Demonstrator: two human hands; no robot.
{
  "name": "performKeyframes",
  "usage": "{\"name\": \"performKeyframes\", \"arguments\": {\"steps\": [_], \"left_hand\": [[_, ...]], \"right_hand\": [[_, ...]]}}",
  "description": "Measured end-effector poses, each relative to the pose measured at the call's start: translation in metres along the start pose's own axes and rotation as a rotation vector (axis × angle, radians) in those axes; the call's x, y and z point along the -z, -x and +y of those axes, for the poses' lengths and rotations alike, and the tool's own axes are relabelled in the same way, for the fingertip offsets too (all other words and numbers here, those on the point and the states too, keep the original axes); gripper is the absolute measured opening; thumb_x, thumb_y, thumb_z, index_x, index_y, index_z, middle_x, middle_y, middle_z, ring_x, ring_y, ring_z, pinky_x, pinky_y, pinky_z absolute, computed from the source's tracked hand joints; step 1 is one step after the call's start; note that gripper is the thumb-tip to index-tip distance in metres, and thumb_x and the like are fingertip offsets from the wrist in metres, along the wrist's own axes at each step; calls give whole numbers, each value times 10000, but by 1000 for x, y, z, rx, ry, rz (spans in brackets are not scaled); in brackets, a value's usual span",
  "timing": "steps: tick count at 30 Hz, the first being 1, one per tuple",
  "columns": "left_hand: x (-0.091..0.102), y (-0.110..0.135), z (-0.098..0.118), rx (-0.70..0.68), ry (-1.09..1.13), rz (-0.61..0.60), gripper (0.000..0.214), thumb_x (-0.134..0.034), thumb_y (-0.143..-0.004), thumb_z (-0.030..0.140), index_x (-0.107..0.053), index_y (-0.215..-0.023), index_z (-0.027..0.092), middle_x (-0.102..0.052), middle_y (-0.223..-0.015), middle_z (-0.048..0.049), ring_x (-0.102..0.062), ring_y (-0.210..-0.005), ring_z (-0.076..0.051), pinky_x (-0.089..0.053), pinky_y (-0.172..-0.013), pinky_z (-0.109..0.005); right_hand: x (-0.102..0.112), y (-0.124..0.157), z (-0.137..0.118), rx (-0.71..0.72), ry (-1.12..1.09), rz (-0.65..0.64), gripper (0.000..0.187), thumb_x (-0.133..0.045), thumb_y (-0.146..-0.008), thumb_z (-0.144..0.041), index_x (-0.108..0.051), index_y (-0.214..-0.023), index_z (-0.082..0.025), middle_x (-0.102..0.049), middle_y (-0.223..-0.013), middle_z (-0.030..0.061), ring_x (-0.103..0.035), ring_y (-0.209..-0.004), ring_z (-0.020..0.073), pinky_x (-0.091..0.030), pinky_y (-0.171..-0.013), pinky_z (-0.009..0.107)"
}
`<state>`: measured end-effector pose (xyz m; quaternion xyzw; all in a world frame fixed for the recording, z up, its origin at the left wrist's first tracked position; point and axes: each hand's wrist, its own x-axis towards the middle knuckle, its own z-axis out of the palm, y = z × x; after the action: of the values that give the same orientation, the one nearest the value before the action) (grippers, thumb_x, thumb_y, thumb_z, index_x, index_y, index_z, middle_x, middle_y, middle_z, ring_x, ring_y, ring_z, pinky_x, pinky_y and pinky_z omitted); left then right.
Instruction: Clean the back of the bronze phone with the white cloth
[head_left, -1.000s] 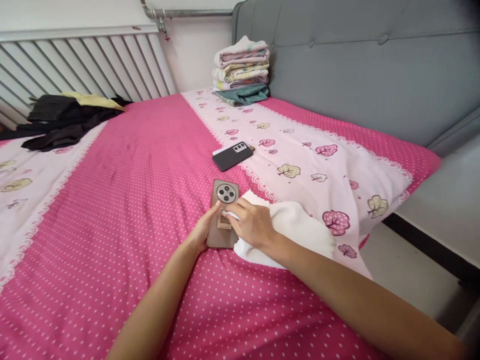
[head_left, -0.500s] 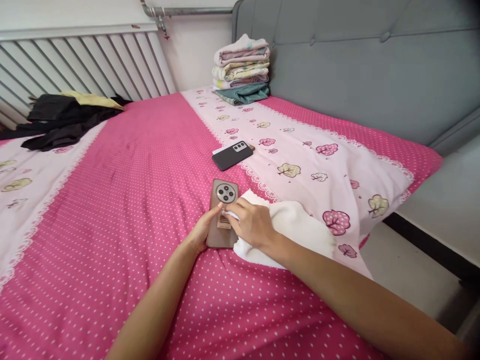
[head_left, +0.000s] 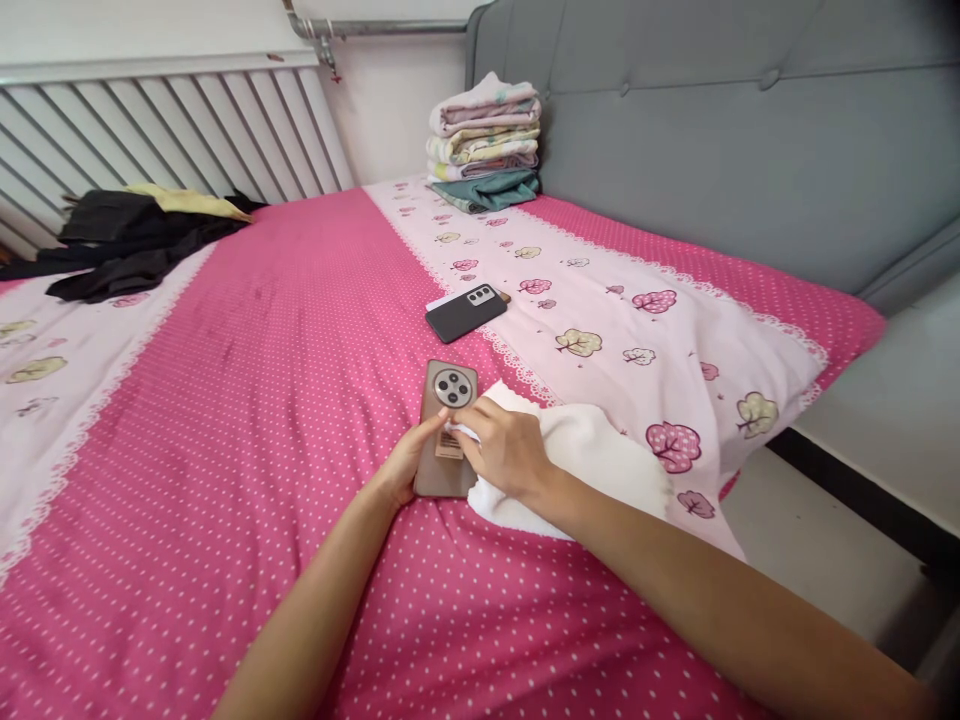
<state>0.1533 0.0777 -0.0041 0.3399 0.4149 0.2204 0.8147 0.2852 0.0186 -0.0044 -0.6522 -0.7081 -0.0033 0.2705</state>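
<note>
A brown phone (head_left: 442,400) with a round camera block lies face down on the pink dotted bedsheet (head_left: 285,360). My left hand (head_left: 405,465) rests against the phone's left edge, its fingers curled along it. My right hand (head_left: 504,446) is closed on a corner of a white cloth (head_left: 592,455) and presses it onto the phone's back. The remainder of the cloth lies spread to the right of the phone.
A black phone (head_left: 463,311) lies farther up the bed. Folded linens (head_left: 484,140) are stacked by the grey headboard (head_left: 712,140). Dark clothes (head_left: 127,240) lie at the far left. The bed's edge drops off at the right.
</note>
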Motion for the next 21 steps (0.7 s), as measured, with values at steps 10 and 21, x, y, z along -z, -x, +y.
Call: {"name": "performKeyframes", "arguments": {"steps": [10,21], "left_hand": [[2,-1,-1,-11,12,-18,256,-573,-772,370,-626,-798,121,-667,-687,-62,-618,-544,-170,-511,-534,-291],[-2,1,1,-18,20,-20,239,-535,-800,336,-625,-767,117,-651,-638,-54,-606,-512,-157,-497,-503,-271]], "right_hand": [[-1,0,0,3,-2,17,195,-451,-873,-319,-612,-963,-256,-618,-939,-12,-587,-769,132,-340,-554,239],[-2,0,1,-2,-16,13,211,-440,-877,-325,-615,-970,-254,-622,-943,-5,-591,-788,136,-343,-560,240]]}}
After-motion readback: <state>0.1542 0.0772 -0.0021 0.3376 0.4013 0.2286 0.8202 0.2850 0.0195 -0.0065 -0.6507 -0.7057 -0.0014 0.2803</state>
